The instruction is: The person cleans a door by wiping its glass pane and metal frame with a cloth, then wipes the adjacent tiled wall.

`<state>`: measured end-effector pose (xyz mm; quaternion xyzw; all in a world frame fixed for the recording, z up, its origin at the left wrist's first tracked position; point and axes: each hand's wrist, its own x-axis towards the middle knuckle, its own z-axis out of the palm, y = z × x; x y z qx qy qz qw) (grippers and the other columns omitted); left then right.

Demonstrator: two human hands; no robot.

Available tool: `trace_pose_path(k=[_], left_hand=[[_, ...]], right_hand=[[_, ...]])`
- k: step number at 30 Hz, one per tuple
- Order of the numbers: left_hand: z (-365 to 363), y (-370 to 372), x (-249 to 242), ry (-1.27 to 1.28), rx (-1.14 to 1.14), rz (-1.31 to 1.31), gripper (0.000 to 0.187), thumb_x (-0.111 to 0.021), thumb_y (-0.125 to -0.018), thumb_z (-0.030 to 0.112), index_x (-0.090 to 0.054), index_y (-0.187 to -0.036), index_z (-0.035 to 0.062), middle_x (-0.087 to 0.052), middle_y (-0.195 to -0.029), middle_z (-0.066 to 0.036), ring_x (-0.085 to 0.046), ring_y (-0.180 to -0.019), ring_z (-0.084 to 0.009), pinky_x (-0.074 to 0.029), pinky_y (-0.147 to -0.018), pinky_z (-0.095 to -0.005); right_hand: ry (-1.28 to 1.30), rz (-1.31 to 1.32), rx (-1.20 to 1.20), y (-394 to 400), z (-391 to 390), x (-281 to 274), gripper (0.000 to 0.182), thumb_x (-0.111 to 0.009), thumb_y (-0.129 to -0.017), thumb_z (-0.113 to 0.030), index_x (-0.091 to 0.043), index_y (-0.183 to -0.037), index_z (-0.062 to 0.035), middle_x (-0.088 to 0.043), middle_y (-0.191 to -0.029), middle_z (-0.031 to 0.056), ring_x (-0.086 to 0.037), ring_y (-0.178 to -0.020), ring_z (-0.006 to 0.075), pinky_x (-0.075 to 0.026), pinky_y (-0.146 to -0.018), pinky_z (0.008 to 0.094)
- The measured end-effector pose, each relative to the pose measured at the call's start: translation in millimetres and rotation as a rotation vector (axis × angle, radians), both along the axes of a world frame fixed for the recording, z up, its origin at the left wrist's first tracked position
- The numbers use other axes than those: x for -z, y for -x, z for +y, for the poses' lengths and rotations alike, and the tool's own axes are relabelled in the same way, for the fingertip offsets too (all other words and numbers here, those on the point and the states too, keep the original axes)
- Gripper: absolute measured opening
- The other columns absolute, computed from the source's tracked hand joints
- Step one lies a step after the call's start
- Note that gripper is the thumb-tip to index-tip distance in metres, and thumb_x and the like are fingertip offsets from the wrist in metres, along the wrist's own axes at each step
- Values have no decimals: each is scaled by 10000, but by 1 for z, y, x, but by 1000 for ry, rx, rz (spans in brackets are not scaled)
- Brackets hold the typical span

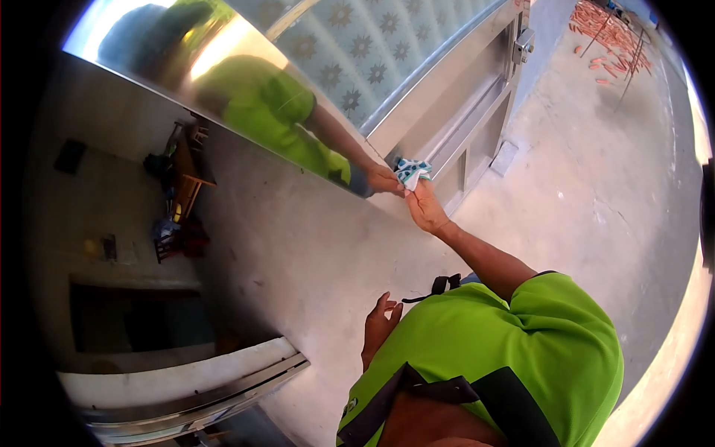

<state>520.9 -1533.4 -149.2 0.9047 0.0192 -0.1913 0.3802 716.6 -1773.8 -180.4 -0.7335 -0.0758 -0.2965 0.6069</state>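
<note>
My right hand [427,208] is stretched forward, its fingers closed on a white cloth [411,173] with a blue-green pattern. The bunched cloth lies against the lower part of a metal door [439,97], by the edge of a shiny metal panel [298,141]. That panel mirrors my green sleeve and the reaching arm. My left hand [381,328] hangs beside my body, fingers loosely bent and apart, holding nothing. Part of the cloth is hidden by my fingers.
The door has a flower-patterned glass pane [357,52] and a metal lock [523,46]. Reddish pieces [607,37] lie spread on the concrete floor at upper right. Dark wooden furniture [190,164] stands in the room at left. A metal-edged ledge [186,387] crosses the lower left.
</note>
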Motion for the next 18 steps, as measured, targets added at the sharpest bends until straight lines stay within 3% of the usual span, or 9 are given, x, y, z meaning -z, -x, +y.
trace_pose_path(k=[2, 6, 8, 9, 10, 12, 13, 15, 18], left_hand=[[9, 7, -4, 7, -10, 1, 495, -628, -966, 250, -486, -1375, 11, -712, -1083, -146, -694, -1008, -255, -535, -865, -373], [29, 22, 0, -2, -31, -10, 476, -627, -965, 248, -495, -1356, 10, -713, -1076, -144, -699, -1002, -259, -540, -854, -378], [35, 28, 5, 7, -40, -8, 474, -630, -963, 250, -497, -1350, 11, -713, -1076, -144, -700, -1000, -261, -542, -851, -380], [37, 31, 6, 12, -44, -9, 472, -632, -961, 253, -500, -1345, 12, -713, -1076, -144, -701, -997, -263, -543, -848, -382], [38, 33, 5, 18, -49, -7, 472, -632, -961, 253, -500, -1345, 12, -713, -1076, -144, -701, -997, -263, -543, -848, -382], [40, 36, 1, 33, -71, 0, 508, -633, -954, 291, -487, -1358, 19, -692, -1115, -194, -690, -1020, -313, -545, -859, -399], [43, 39, 2, 40, -81, -2, 508, -633, -954, 291, -487, -1358, 19, -692, -1115, -194, -690, -1020, -313, -545, -859, -399], [46, 40, 5, 53, -113, -14, 506, -639, -952, 280, -486, -1359, 20, -693, -1117, -193, -688, -1033, -314, -545, -867, -400], [48, 43, 8, 53, -131, -8, 499, -644, -949, 263, -487, -1356, 21, -697, -1104, -197, -688, -1032, -319, -541, -878, -401]], right_hand=[[269, 150, 103, 13, -6, 35, 262, -500, -946, -81, -544, -1196, -20, -528, -1144, 228, -491, -1055, 417, -395, -956, 468], [217, 301, 254, 27, 12, 120, 268, -493, -935, -89, -540, -1184, -1, -536, -1159, 229, -498, -1062, 415, -402, -950, 456], [-273, 591, 165, 23, 27, 162, 292, -480, -925, -83, -517, -1197, 15, -534, -1189, 233, -511, -1083, 377, -415, -948, 441], [-464, 805, 137, 26, 39, 115, 327, -478, -933, -124, -530, -1199, 60, -555, -1204, 205, -551, -1118, 341, -431, -958, 401], [-480, 890, 102, 24, 51, 103, 352, -464, -910, -80, -521, -1236, 40, -571, -1198, 178, -567, -1113, 302, -445, -946, 395], [-912, 756, 69, -5, 86, 153, 393, -431, -888, -41, -506, -1271, 6, -600, -1178, 153, -582, -1098, 268, -449, -952, 378], [-902, 758, 61, -2, 89, 134, 393, -431, -888, -41, -506, -1271, 6, -600, -1178, 153, -582, -1098, 268, -449, -952, 378], [-1156, 679, -223, 3, 84, 72, 435, -405, -870, -14, -485, -1298, -13, -621, -1142, 118, -588, -1089, 247, -469, -939, 367], [-1303, 775, -207, -2, 78, 65, 379, -500, -889, -65, -505, -1264, -8, -619, -1106, 115, -617, -982, 251, -500, -863, 375]])
